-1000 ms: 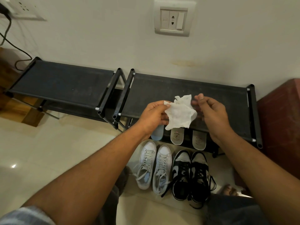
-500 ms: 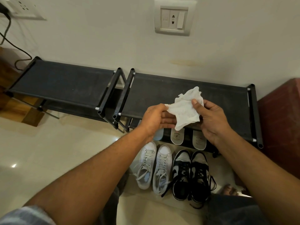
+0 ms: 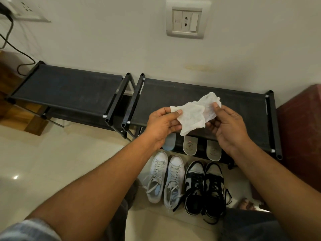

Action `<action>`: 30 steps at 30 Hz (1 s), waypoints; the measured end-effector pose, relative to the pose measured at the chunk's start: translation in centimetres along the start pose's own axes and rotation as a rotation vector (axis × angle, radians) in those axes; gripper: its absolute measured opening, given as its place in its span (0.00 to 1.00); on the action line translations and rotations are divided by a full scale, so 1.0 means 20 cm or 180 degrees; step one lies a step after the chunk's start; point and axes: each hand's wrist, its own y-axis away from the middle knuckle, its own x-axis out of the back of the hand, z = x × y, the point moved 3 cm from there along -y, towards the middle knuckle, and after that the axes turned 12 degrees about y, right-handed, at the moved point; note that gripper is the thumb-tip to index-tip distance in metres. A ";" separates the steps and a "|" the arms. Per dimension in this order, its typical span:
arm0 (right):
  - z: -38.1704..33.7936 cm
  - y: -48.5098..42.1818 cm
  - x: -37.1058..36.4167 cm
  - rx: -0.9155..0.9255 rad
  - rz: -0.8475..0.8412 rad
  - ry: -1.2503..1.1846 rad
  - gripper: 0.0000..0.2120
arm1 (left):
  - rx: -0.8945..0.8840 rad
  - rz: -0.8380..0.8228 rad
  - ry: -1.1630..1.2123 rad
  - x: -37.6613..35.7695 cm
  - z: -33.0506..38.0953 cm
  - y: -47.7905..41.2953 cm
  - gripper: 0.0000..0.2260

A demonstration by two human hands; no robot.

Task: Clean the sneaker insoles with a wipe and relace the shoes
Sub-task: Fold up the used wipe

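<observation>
Currently: wipe (image 3: 192, 117) held spread between both hands.
Left hand (image 3: 161, 124) pinches the wipe's left edge with thumb and fingers; right hand (image 3: 229, 129) pinches the right edge. The wipe hangs over the front of the right rack (image 3: 243, 110). Three insoles (image 3: 190, 145) show below the rack's front edge. White sneakers (image 3: 173, 181) and black sneakers (image 3: 194, 185) stand side by side on the floor.

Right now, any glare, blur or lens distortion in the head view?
Head view: wide-angle stretch toward the edges, forearms loom large; head view: one small glare spot on the floor at left; head view: wipe, pinched by left hand and right hand, is sharp; insoles under the shoe rack sit in shadow.
</observation>
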 end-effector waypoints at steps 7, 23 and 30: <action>-0.01 -0.01 0.01 -0.0027 0.0293 -0.0477 0.09 | -0.0015 0.0144 0.0279 -0.01 -0.02 0.01 0.05; 0.00 0.03 -0.05 0.0238 -0.0414 -0.0237 0.24 | -0.0075 -0.0209 -0.0009 -0.04 -0.03 0.01 0.16; 0.06 0.05 -0.11 0.0230 -0.0496 0.0013 0.18 | 0.0059 -0.0336 0.0283 -0.05 -0.07 0.02 0.09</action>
